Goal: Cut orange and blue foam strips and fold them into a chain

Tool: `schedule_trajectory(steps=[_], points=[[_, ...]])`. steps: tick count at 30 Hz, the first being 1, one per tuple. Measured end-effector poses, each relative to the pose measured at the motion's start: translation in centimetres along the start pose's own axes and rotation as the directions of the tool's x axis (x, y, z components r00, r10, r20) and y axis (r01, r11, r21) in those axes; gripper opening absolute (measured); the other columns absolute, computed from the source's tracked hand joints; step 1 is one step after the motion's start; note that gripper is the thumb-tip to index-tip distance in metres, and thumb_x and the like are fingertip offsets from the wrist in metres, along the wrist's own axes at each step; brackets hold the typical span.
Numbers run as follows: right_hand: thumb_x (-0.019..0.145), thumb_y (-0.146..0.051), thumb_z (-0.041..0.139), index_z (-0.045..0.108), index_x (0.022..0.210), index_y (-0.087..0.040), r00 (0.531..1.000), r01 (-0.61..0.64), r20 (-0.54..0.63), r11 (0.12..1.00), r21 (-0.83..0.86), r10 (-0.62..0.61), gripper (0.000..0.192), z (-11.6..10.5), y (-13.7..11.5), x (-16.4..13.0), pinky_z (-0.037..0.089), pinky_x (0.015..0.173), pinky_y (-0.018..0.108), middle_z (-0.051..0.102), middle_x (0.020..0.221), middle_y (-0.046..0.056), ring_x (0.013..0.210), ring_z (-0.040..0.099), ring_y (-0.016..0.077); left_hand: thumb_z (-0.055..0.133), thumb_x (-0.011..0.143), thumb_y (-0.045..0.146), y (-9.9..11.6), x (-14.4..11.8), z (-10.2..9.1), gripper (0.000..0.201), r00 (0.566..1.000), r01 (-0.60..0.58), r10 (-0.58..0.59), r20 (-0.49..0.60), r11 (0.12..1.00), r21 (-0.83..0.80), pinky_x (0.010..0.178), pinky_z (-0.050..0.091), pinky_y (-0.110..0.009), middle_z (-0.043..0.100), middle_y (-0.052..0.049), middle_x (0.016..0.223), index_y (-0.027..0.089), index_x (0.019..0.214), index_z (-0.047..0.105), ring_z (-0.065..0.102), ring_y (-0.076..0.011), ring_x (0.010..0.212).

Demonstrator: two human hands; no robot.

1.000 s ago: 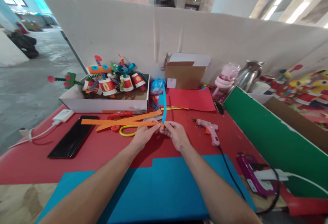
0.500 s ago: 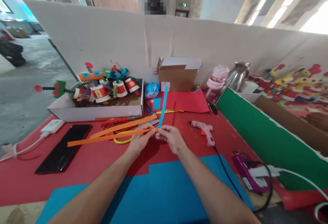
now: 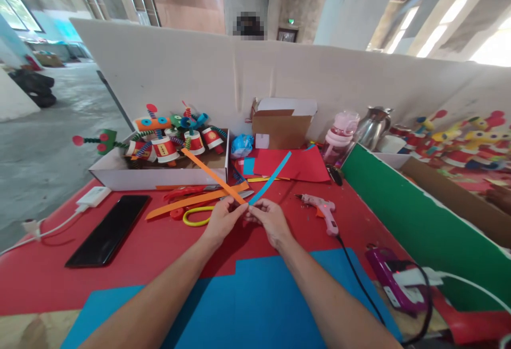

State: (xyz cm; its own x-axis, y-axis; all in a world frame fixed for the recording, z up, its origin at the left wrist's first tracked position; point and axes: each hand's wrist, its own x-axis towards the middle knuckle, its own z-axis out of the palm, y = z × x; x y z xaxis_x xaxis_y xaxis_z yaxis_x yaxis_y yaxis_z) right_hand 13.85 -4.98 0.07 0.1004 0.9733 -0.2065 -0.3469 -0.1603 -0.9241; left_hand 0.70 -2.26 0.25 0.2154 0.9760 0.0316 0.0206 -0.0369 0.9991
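Both hands meet over the middle of the red tabletop. My left hand [image 3: 224, 220] is closed in a pinch on an orange paper strip [image 3: 211, 173], which slants up to the left. My right hand [image 3: 272, 222] pinches the near end of a blue paper strip [image 3: 273, 177], which points up to the right. The two strips meet at the fingertips in a V; the exact fold there is too small to make out. Beneath and left of the hands lie a second orange strip [image 3: 187, 200] and yellow-handled scissors [image 3: 195, 216].
A pink glue gun [image 3: 325, 212] lies right of the hands, its cord running forward. Blue sheets [image 3: 255, 301] cover the front edge. At left are a black phone [image 3: 107, 232] and a white box [image 3: 159, 177] of paper-cup figures. A green-sided box [image 3: 399, 216] stands at right.
The orange strip has swung from pointing left to pointing up-left. The blue strip leans further right. Both hands stay together, and the whole view has shifted slightly.
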Motion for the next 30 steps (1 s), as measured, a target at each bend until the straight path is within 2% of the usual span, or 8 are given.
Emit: schedule_trajectory(steps=[6, 9, 13, 18, 20, 25, 30], points=[[0.053, -0.038, 0.081, 0.061, 0.067, -0.015, 0.999, -0.046, 0.012, 0.995, -0.09, 0.047, 0.033, 0.08, -0.17, -0.04, 0.046, 0.047, 0.021, 0.067, 0.057, 0.002, 0.049, 0.063, 0.0125, 0.066, 0.065, 0.04, -0.4, 0.32, -0.51, 0.026, 1.0, 0.018, -0.016, -0.013, 0.993, 0.115, 0.056, 0.04, -0.025, 0.058, 0.001, 0.056, 0.017, 0.058, 0.056, 0.051, -0.0132, 0.057], [0.053, -0.04, 0.08, 0.059, 0.065, -0.015, 0.997, -0.067, -0.033, 0.993, -0.093, 0.065, 0.035, 0.12, -0.28, 0.06, 0.041, 0.044, 0.019, 0.067, 0.057, 0.003, 0.049, 0.063, 0.0127, 0.063, 0.071, 0.044, -0.25, 0.28, -0.48, 0.03, 1.0, 0.01, -0.011, 0.015, 0.999, 0.043, 0.056, 0.04, -0.024, 0.056, 0.002, 0.056, 0.017, 0.059, 0.056, 0.049, -0.0119, 0.055], [0.052, -0.041, 0.08, 0.06, 0.067, -0.015, 0.995, -0.051, -0.088, 0.999, -0.018, 0.05, 0.036, 0.18, -0.18, 0.16, 0.041, 0.045, 0.02, 0.068, 0.059, 0.003, 0.051, 0.064, 0.0131, 0.055, 0.078, 0.051, 0.1, 0.06, -0.17, 0.036, 0.998, 0.011, -0.005, 0.058, 0.995, -0.102, 0.057, 0.042, -0.025, 0.061, -0.001, 0.064, 0.016, 0.071, 0.06, 0.052, -0.0119, 0.057], [0.049, -0.037, 0.083, 0.062, 0.066, -0.016, 0.996, 0.012, -0.086, 0.998, 0.066, -0.006, 0.034, 0.32, 0.05, 0.18, 0.049, 0.057, 0.024, 0.066, 0.058, 0.0, 0.053, 0.062, 0.0116, 0.066, 0.07, 0.042, -0.26, 0.13, 0.0, 0.027, 0.999, -0.014, 0.015, 0.051, 0.999, -0.029, 0.063, 0.044, -0.026, 0.06, 0.0, 0.066, 0.016, 0.069, 0.057, 0.054, -0.0126, 0.062], [0.05, -0.038, 0.082, 0.062, 0.064, -0.015, 0.997, -0.003, -0.072, 1.0, 0.029, 0.005, 0.033, 0.3, 0.04, 0.2, 0.045, 0.051, 0.022, 0.065, 0.057, 0.0, 0.05, 0.06, 0.0107, 0.066, 0.07, 0.039, -0.55, 0.24, -0.06, 0.025, 0.999, -0.024, 0.024, 0.049, 1.0, -0.005, 0.062, 0.043, -0.025, 0.058, 0.001, 0.063, 0.017, 0.066, 0.056, 0.053, -0.0123, 0.061], [0.054, -0.041, 0.078, 0.067, 0.07, -0.014, 1.0, -0.03, -0.004, 0.998, -0.051, 0.03, 0.033, -0.02, -0.15, 0.21, 0.034, 0.042, 0.019, 0.063, 0.052, -0.001, 0.046, 0.058, 0.0107, 0.066, 0.069, 0.038, -0.78, 0.43, -0.29, 0.025, 0.99, 0.006, 0.001, 0.143, 0.999, -0.045, 0.061, 0.043, -0.027, 0.06, -0.001, 0.061, 0.016, 0.063, 0.056, 0.053, -0.0131, 0.058], [0.055, -0.041, 0.077, 0.067, 0.067, -0.016, 0.997, 0.017, -0.072, 1.0, -0.013, -0.018, 0.03, 0.37, -0.06, 0.03, 0.041, 0.048, 0.022, 0.063, 0.054, -0.001, 0.05, 0.06, 0.0125, 0.062, 0.072, 0.045, -0.27, 0.33, -0.23, 0.029, 0.99, 0.019, -0.01, 0.14, 0.998, -0.059, 0.06, 0.043, -0.026, 0.061, -0.001, 0.062, 0.016, 0.067, 0.058, 0.054, -0.0133, 0.058]])
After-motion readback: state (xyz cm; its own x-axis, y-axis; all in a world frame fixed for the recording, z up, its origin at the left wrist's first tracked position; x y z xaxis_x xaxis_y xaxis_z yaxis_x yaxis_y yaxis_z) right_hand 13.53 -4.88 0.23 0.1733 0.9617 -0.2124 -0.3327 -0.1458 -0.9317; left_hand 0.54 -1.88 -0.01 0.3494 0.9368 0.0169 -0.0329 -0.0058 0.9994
